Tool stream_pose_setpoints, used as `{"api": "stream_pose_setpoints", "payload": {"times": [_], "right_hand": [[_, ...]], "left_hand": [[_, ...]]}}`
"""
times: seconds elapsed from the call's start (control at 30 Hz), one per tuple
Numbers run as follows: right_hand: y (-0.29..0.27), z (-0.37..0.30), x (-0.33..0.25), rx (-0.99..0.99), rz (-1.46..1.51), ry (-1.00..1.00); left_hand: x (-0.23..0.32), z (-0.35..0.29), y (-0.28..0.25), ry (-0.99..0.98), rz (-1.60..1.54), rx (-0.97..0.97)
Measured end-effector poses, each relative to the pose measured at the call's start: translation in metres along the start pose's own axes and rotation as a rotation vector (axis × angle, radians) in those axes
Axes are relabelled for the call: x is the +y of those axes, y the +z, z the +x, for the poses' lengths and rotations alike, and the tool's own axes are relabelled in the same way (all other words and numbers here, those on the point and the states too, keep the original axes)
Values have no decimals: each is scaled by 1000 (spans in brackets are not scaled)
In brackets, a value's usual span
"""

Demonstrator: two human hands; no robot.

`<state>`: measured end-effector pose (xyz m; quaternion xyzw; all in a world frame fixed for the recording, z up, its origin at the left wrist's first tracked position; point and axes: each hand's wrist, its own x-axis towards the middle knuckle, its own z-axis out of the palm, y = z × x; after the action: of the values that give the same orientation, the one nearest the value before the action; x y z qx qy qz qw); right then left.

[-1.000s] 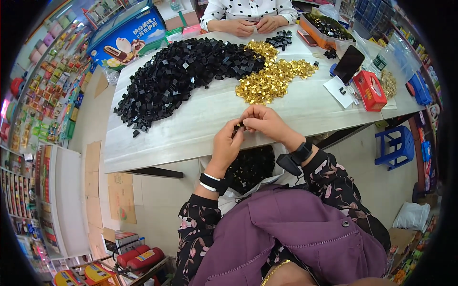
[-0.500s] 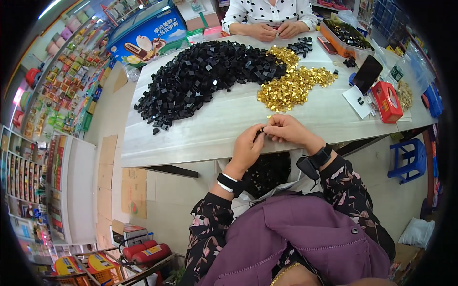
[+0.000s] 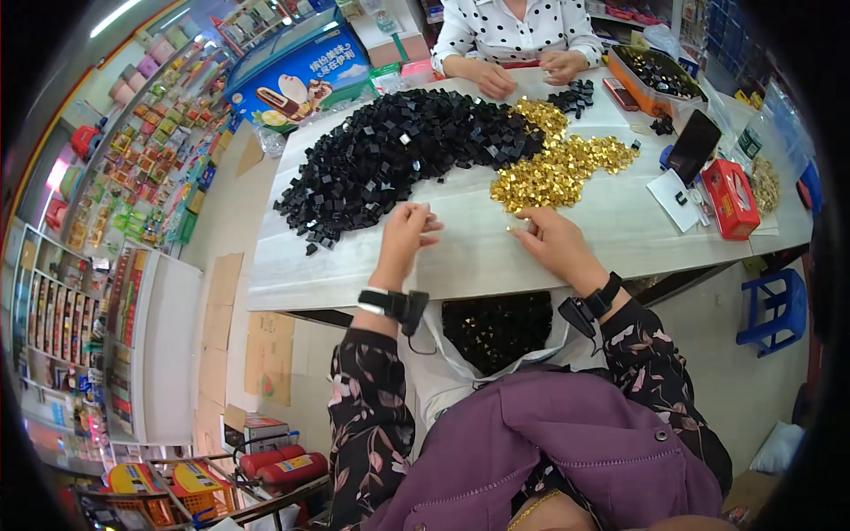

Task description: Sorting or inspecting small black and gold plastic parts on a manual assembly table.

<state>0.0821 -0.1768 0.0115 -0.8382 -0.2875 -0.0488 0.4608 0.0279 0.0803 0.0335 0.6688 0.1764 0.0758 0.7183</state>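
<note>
On the table lies a large heap of small black square plastic pieces (image 3: 398, 146), with a pile of small shiny gold pieces (image 3: 558, 177) against its right end. My left hand (image 3: 409, 234) is just off the near edge of the black heap, fingers loosely bent and apart, with nothing visible in them. My right hand (image 3: 558, 243) is at the near edge of the gold pile, thumb and forefinger apart. A single gold piece (image 3: 511, 229) shows by its thumb tip. Below the table edge, a white bag (image 3: 431, 341) holds many black pieces with gold bits (image 3: 496, 332).
Across the table, a person in a dotted shirt (image 3: 522, 35) has both hands near a small group of black pieces (image 3: 575, 97). To the right are an orange tub (image 3: 655, 75), a phone (image 3: 693, 146) and a red box (image 3: 733, 199). A blue stool (image 3: 770, 310) stands beyond.
My hands were together over the table edge with a small black piece between the fingers. They have parted, left toward the black heap, right toward the gold pile; the black piece is no longer seen there.
</note>
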Motion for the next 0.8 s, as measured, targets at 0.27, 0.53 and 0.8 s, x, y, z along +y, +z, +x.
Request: {"api": "stream_pose_setpoints", "payload": {"times": [0.27, 0.53, 0.8], "right_hand": [[3, -2, -6, 29, -184, -102], [3, 2, -7, 48, -107, -59], [2, -10, 7, 62, -182, -86]], "left_hand": [[-13, 65, -35, 601, 1458, 186], [-3, 60, -24, 425, 1492, 155], [-8, 55, -28, 461, 1515, 53]]}}
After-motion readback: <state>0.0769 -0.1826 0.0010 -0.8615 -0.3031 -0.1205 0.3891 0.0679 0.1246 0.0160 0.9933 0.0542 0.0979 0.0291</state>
